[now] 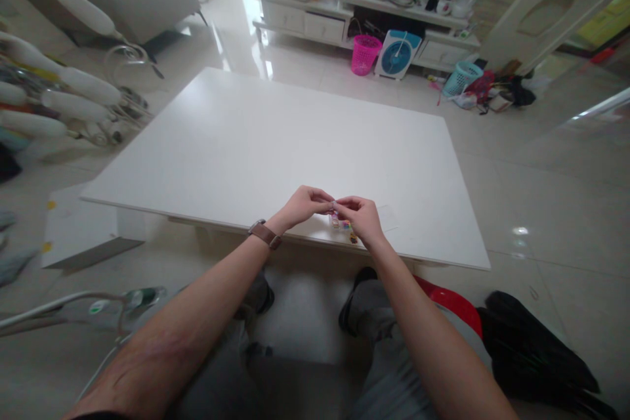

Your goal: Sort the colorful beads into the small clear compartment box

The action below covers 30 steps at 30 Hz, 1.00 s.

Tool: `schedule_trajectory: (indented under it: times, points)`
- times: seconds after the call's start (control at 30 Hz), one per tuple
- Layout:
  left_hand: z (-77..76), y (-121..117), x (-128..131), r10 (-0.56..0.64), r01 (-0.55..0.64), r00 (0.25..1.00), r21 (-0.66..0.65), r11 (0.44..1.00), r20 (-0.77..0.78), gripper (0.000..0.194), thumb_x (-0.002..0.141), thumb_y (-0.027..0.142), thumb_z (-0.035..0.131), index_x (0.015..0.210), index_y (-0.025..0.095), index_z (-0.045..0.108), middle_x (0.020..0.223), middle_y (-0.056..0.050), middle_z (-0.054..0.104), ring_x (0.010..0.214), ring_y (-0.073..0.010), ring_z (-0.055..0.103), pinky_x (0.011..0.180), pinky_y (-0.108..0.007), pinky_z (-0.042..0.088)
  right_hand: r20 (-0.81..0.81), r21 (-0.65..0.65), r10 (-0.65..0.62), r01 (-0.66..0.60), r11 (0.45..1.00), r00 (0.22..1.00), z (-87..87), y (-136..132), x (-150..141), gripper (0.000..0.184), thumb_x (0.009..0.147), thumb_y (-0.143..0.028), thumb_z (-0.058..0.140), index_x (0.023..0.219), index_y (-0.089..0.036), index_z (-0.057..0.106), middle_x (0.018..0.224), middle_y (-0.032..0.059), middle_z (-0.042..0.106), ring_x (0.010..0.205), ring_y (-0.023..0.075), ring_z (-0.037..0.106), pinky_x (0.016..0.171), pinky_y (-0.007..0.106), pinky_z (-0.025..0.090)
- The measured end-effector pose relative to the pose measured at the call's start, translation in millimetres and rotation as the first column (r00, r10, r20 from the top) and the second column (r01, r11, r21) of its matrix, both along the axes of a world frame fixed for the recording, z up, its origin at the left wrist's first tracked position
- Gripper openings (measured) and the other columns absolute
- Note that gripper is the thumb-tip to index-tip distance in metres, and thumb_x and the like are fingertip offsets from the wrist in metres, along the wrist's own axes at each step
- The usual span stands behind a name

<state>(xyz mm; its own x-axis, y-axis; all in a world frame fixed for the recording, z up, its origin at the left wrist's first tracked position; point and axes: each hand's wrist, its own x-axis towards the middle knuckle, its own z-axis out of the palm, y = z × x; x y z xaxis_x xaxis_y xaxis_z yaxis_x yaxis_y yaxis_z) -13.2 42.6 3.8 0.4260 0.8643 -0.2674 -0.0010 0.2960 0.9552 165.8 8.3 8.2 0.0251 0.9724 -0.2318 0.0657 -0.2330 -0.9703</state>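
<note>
Over the near edge of a white table (295,138), my left hand (311,202) and my right hand (360,212) meet, fingertips pinched together. Between them is a small pink-and-white piece (335,218), too small to name; it hangs just below the fingertips. Small colourful bits (346,225) lie close under my right hand. A little brown-and-yellow figure (353,237) sits near the table edge below my right wrist. Beside my right hand lies a flat clear sheet (388,217). A brown-strapped watch (266,233) is on my left wrist.
A red stool (455,305) and a black bag (536,341) are at my right. White-backed chairs (73,95) stand at the left. Beyond the table are a pink basket (365,54), a blue fan (396,54) and a low cabinet (325,27). A white box (81,223) lies on the floor.
</note>
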Motion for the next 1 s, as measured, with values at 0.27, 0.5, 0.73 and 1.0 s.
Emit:
schedule_trajectory:
  times: [0.27, 0.5, 0.73, 1.0]
  points:
    - [0.3, 0.0, 0.1, 0.004, -0.003, 1.0, 0.05, 0.999, -0.029, 0.017, 0.076, 0.022, 0.079, 0.087, 0.01, 0.077, 0.076, -0.008, 0.077, 0.074, -0.0151, 0.071, 0.074, -0.027, 0.058, -0.016, -0.005, 0.027, -0.027, 1.0, 1.0, -2.8, 0.3, 0.8, 0.044, 0.062, -0.053, 0.087, 0.082, -0.014, 0.079, 0.074, 0.0089, 0.075, 0.062, 0.0175, 0.066, 0.062, 0.03, 0.054]
    - [-0.4, 0.3, 0.1, 0.014, -0.011, 0.998, 0.064, 0.998, -0.057, 0.011, 0.075, 0.014, 0.076, 0.086, 0.01, 0.076, 0.075, -0.007, 0.077, 0.073, -0.0152, 0.071, 0.074, -0.028, 0.058, -0.004, 0.027, 0.003, -0.003, 1.0, 1.0, -5.3, 0.7, 0.6, 0.041, 0.061, -0.05, 0.089, 0.079, -0.015, 0.075, 0.07, 0.0073, 0.073, 0.061, 0.0178, 0.066, 0.059, 0.029, 0.054]
    - [-0.1, 0.3, 1.2, 0.019, -0.018, 0.999, 0.051, 0.999, -0.032, 0.011, 0.077, 0.018, 0.076, 0.085, 0.01, 0.075, 0.075, -0.007, 0.076, 0.072, -0.0143, 0.071, 0.075, -0.028, 0.059, -0.01, 0.021, 0.014, -0.014, 1.0, 1.0, -5.5, 0.1, 0.1, 0.044, 0.061, -0.052, 0.088, 0.079, -0.016, 0.073, 0.071, 0.0068, 0.072, 0.06, 0.0173, 0.065, 0.057, 0.029, 0.054]
    - [1.7, 1.7, -0.9, 0.031, -0.026, 0.998, 0.092, 0.995, -0.061, 0.011, 0.076, 0.019, 0.076, 0.083, 0.011, 0.075, 0.071, -0.006, 0.075, 0.067, -0.0124, 0.067, 0.071, -0.026, 0.055, 0.006, 0.038, -0.02, 0.019, 0.999, 1.0, -2.2, 0.0, -0.7, 0.042, 0.06, -0.051, 0.088, 0.077, -0.016, 0.071, 0.068, 0.0055, 0.071, 0.06, 0.0172, 0.064, 0.056, 0.029, 0.053]
